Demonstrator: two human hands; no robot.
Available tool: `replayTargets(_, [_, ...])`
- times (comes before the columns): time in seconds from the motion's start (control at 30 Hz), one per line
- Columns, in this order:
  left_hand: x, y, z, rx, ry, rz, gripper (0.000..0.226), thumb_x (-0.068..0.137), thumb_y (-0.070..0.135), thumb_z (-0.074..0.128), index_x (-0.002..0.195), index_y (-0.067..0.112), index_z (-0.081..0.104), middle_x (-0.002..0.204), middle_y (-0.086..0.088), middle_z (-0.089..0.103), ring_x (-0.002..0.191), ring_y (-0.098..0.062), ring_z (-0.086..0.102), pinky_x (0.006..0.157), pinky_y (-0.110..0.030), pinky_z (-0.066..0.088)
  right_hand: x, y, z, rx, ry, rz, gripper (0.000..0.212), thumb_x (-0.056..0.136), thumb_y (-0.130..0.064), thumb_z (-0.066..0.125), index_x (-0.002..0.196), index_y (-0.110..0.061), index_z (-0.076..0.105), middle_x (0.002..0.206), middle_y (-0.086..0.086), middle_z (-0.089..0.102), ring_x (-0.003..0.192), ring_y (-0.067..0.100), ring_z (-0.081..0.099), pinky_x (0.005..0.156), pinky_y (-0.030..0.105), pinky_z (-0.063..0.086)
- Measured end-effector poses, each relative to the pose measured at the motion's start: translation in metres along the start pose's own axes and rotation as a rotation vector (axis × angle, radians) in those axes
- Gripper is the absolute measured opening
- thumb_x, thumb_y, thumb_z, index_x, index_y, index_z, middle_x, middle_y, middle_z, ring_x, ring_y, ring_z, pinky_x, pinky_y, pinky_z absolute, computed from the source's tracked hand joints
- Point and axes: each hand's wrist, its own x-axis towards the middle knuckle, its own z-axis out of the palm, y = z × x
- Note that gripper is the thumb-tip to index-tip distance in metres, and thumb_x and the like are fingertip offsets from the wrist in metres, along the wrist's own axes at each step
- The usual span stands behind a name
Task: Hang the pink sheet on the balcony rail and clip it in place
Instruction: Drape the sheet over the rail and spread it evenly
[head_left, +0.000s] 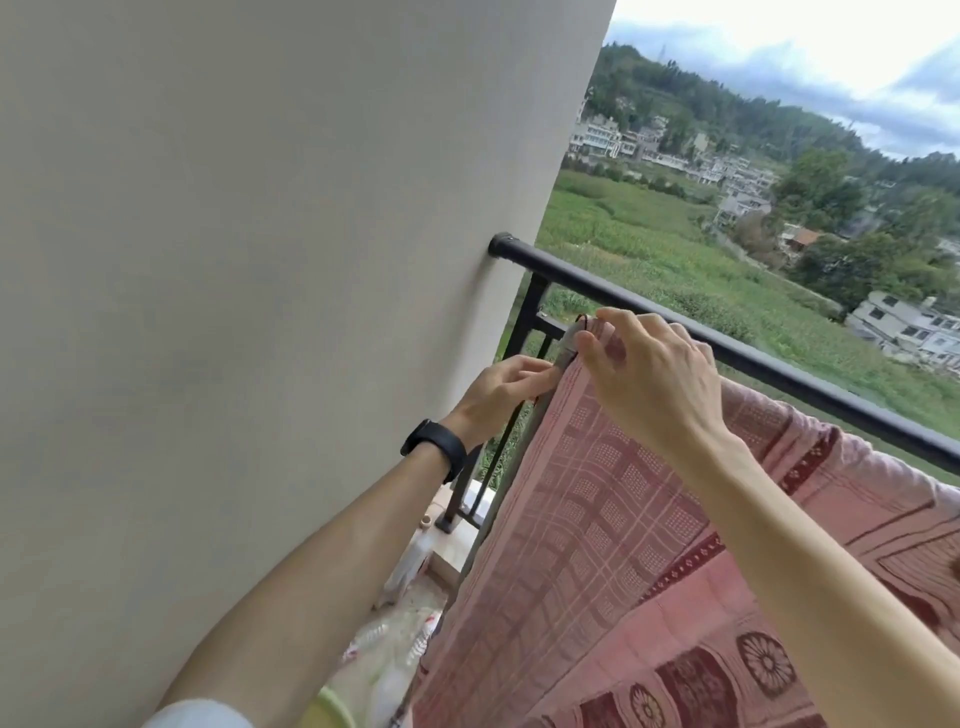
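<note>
The pink patterned sheet (613, 525) hangs below the black balcony rail (779, 364), and its top edge runs off to the right along the rail. My right hand (654, 374) pinches the sheet's upper left corner between thumb and forefinger, beside the end of a grey bar (569, 343). My left hand (506, 387), with a black band on its wrist, reaches in from the left. Its fingertips pinch the sheet's left edge just below that bar end. A small dark piece (582, 318) sticks up at the corner; I cannot tell whether it is a clip.
A plain beige wall (260, 260) fills the left side, and the rail is fixed into its corner. Black railing posts (524, 332) drop to the balcony floor, where plastic bags and a light green item (332, 709) lie. Fields and houses lie beyond the rail.
</note>
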Motion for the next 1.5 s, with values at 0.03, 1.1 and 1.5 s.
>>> replayTargets(0.03, [-0.001,-0.004,-0.001,0.025,0.001,0.018,0.042,0.086,0.046,0.068,0.12,0.021,0.062,0.111,0.006,0.067,0.102,-0.01,0.064,0.085,-0.027,0.053,0.006,-0.004,0.002,0.008,-0.006,-0.021,0.047,0.101,-0.056,0.034,0.134,-0.028,0.053,0.126,0.005,0.063,0.114,0.028,0.058,0.093,0.045,0.044])
replayTargets(1.1, [-0.067,-0.165,0.004,0.243,0.122,-0.342,0.026,0.092,0.041,0.054,0.113,0.033,0.066,0.114,0.008,0.069,0.106,-0.012,0.062,0.09,-0.03,0.051,-0.025,-0.057,0.066,-0.603,-0.336,-0.565,0.045,0.096,-0.05,0.035,0.112,-0.027,0.07,0.124,-0.001,0.068,0.131,0.025,0.05,0.117,0.063,-0.005])
replayTargets(1.5, [-0.044,-0.172,0.026,0.504,0.011,-0.439,0.019,0.081,0.027,0.053,0.098,0.019,0.057,0.083,0.001,0.06,0.089,-0.028,0.06,0.073,-0.032,0.049,-0.042,-0.026,0.111,-0.164,-0.299,-0.824,0.025,0.086,-0.015,0.064,0.11,-0.016,0.07,0.118,0.006,0.066,0.114,0.027,0.057,0.109,0.05,0.038])
